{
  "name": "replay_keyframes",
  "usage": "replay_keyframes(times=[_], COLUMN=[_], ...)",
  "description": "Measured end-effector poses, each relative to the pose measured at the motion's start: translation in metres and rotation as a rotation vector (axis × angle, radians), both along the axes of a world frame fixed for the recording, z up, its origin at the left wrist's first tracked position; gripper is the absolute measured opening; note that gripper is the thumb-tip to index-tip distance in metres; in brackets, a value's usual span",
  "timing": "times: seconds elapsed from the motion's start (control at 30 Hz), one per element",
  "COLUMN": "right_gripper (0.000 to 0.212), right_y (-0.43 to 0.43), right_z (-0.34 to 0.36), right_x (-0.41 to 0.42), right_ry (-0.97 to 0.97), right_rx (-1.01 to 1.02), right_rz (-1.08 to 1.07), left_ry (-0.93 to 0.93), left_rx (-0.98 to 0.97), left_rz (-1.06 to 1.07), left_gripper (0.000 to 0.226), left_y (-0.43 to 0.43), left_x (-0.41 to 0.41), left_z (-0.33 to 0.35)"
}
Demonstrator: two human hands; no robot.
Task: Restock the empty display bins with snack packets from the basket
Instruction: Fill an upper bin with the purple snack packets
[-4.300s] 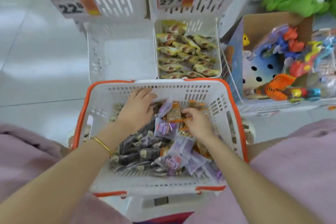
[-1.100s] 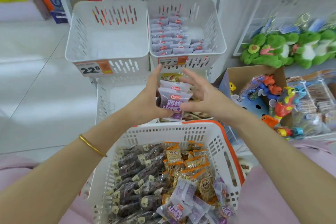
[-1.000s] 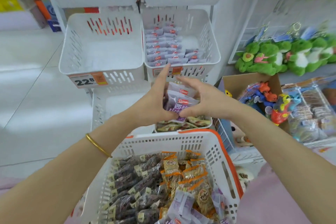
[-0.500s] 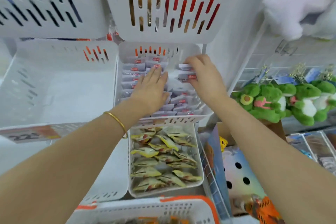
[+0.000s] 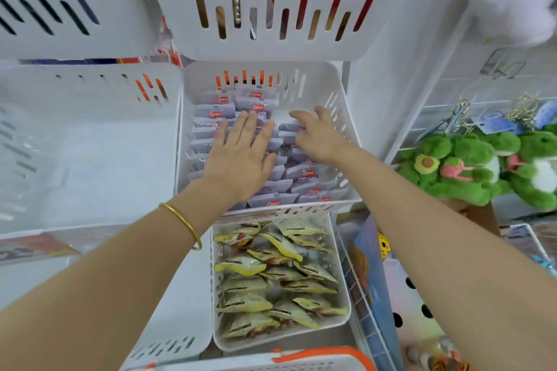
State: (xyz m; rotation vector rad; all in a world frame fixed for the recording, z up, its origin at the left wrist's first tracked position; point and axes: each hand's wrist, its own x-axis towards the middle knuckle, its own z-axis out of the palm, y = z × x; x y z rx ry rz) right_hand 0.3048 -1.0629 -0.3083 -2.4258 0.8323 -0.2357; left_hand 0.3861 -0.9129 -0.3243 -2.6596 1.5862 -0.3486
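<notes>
I see an empty white slotted plastic bin (image 5: 90, 159) well to the left of the fingers. Beside it, the left hand (image 5: 241, 159), a thin gold bangle (image 5: 180, 221) on its wrist, lies flat with straight fingers pressing on rows of pale lilac snack packets (image 5: 272, 200). The packets stand inside the neighbouring white slotted plastic bin (image 5: 339, 105). Just right of those fingers, the right hand (image 5: 319, 135) has its fingers loosely spread and bent, the tips touching the right-hand packets. Below both wrists sits a lower white bin (image 5: 343, 295) of yellow snack packets (image 5: 256, 265). The orange rim of the white basket (image 5: 316, 352) shows nearest me. Green plush toys (image 5: 452, 169) hang well right of the fingers.
</notes>
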Motion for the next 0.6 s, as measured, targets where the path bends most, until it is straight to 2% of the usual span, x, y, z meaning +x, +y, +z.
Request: replay_keyframes(times=[0.1,0.2,0.3,0.43,0.5,0.6], right_gripper=[0.048,0.043,0.047,0.053,0.054,0.055], right_y=[0.004,0.003,0.004,0.015,0.034,0.082], right_z=[-0.006,-0.011,-0.012,-0.001,0.013,0.029], right_x=[0.000,0.002,0.000,-0.016,-0.042,-0.101], right_ry=[-0.070,-0.029,0.038,0.032,-0.103,-0.399], right_rx=[-0.011,-0.073,-0.093,-0.149,-0.186,-0.021], right_rz=[-0.073,0.000,0.061,0.054,0.068,0.058], left_ry=[0.011,0.014,0.012,0.041,0.078,0.168], left_rx=[-0.015,-0.008,0.008,-0.001,-0.058,-0.205], left_rz=[0.007,0.010,0.008,0.012,0.005,-0.060], left_gripper=[0.059,0.058,0.058,0.057,0.057,0.055], left_y=[0.001,0.003,0.003,0.010,0.023,0.061], left_x=[0.000,0.002,0.002,-0.004,-0.014,-0.042], left_z=[0.000,-0.001,0.000,0.005,0.011,0.017])
